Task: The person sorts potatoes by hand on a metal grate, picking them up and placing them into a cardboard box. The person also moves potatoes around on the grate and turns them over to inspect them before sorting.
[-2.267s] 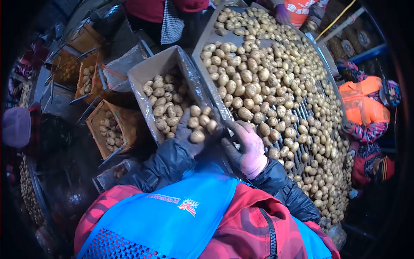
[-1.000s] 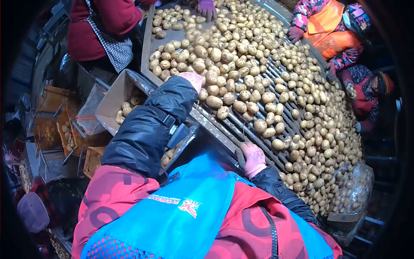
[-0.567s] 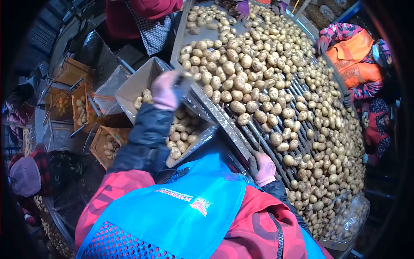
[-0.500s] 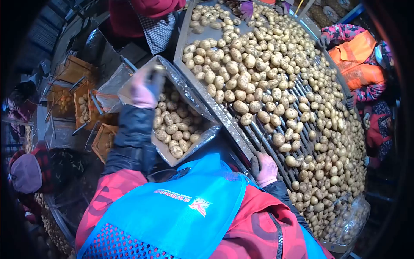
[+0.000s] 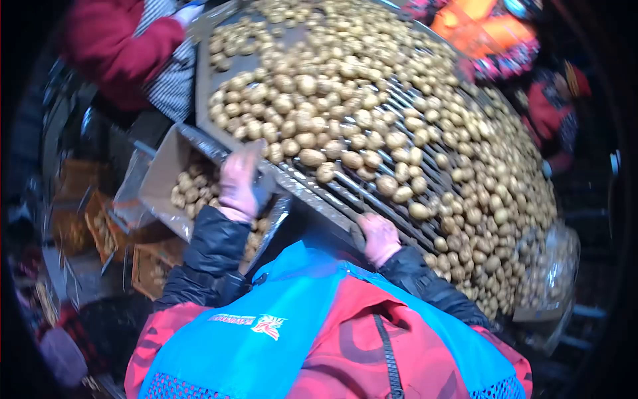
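Observation:
My left hand (image 5: 240,183), in a pink glove with a dark palm, is over the near rim of a plastic-lined box (image 5: 158,174), beside the sorting table's edge. Motion smears its fingers, and I cannot make out anything in them. Potatoes (image 5: 193,189) fill part of the box below. My right hand (image 5: 379,238), gloved the same way, is closed over the metal edge (image 5: 319,193) of the table. Past that edge, many potatoes (image 5: 312,157) lie on the bars of the table.
A person in a red sleeve (image 5: 126,56) stands at the upper left. Another in an orange vest (image 5: 482,30) is across the table. At left are orange-sided crates (image 5: 149,269). A clear plastic bag (image 5: 551,266) is at the table's right end.
My view has turned, so the table sits further left. My left hand has moved from the box's far side toward the table edge. My right hand stays on the edge.

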{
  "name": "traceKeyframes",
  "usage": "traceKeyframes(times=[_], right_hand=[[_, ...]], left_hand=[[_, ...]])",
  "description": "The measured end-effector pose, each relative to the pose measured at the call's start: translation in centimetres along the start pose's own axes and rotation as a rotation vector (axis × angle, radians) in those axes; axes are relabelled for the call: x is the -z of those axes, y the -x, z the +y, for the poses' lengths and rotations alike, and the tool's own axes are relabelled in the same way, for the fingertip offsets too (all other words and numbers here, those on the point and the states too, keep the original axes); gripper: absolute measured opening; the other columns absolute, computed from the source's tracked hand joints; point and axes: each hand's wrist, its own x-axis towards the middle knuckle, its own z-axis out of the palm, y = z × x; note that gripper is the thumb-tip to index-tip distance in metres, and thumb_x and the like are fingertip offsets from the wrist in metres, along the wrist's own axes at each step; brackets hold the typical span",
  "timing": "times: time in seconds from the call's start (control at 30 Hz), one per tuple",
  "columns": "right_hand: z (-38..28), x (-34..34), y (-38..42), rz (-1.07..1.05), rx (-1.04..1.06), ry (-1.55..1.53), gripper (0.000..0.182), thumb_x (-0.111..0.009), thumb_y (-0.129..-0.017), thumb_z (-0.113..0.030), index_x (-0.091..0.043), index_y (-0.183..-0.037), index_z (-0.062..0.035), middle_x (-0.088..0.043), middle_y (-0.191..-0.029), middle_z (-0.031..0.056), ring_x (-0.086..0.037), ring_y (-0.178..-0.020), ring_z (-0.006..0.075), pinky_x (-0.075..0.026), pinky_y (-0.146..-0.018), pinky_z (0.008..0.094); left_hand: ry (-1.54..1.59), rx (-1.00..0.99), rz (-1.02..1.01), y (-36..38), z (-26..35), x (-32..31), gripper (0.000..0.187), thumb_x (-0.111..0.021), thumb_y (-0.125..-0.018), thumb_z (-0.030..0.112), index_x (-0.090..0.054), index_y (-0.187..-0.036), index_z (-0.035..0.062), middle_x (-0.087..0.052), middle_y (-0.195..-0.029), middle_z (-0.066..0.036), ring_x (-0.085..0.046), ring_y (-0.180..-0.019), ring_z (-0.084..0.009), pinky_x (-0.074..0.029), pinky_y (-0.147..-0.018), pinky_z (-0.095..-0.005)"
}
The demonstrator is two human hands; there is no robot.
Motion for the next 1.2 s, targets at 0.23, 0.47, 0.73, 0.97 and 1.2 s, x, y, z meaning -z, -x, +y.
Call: traceKeyframes(times=[0.23,0.47,0.73,0.97,1.2], right_hand=[[1.2,-0.6,1.1,0.051,0.038,0.005,0.029,-0.06,-0.092,-0.029,-0.066,-0.112,-0.0093,-0.068,-0.098,0.0149,-0.067,-0.097,0.0346,-0.053,-0.084,0.0468],[6.1,3.9,12.4,0.534,-0.163,0.037,0.047,-0.074,-0.078,-0.021,-0.063,-0.118,0.0004,-0.065,-0.114,0.023,-0.063,-0.106,0.0414,-0.05,-0.093,0.0515],[16.8,5.1,29.0,0.767,-0.8,0.42,0.082,-0.079,-0.082,-0.044,-0.047,-0.148,-0.006,-0.048,-0.143,0.0256,-0.047,-0.129,0.0445,-0.034,-0.112,0.0552],[16.3,5.0,18.5,0.811,-0.756,0.1,0.088,-0.083,-0.08,-0.04,-0.041,-0.153,-0.0143,-0.032,-0.151,0.0315,-0.041,-0.132,0.0521,-0.041,-0.109,0.0561],[13.6,7.5,3.8,0.462,-0.769,-0.045,0.087,-0.077,-0.08,-0.055,-0.043,-0.152,-0.0206,-0.035,-0.152,0.0248,-0.047,-0.128,0.0539,-0.048,-0.104,0.0545]], left_hand=[[-0.11,-0.429,-0.545,-0.4,9.7,-12.1,0.066,-0.075,-0.081,0.038,-0.057,-0.141,0.0177,-0.051,-0.145,-0.011,-0.042,-0.14,-0.0341,-0.031,-0.111,-0.0607],[-0.383,-0.464,-0.812,-6.1,7.5,-13.8,0.064,-0.069,-0.088,0.041,-0.051,-0.146,0.0209,-0.047,-0.152,-0.011,-0.032,-0.148,-0.0326,-0.017,-0.119,-0.0683],[-0.226,-0.382,-0.322,-8.4,8.1,-16.4,0.048,-0.069,-0.09,0.037,-0.061,-0.132,0.0158,-0.061,-0.133,-0.01,-0.051,-0.129,-0.0315,-0.034,-0.106,-0.0597],[0.02,-0.336,-0.563,-1.8,14.3,-15.1,0.078,-0.079,-0.083,0.031,-0.044,-0.15,0.0127,-0.053,-0.143,-0.019,-0.053,-0.126,-0.0383,-0.041,-0.107,-0.0492],[0.109,-0.121,-0.606,-1.7,13.7,-15.8,0.081,-0.079,-0.083,0.026,-0.041,-0.151,0.0038,-0.057,-0.136,-0.026,-0.055,-0.126,-0.0417,-0.044,-0.107,-0.0476]])
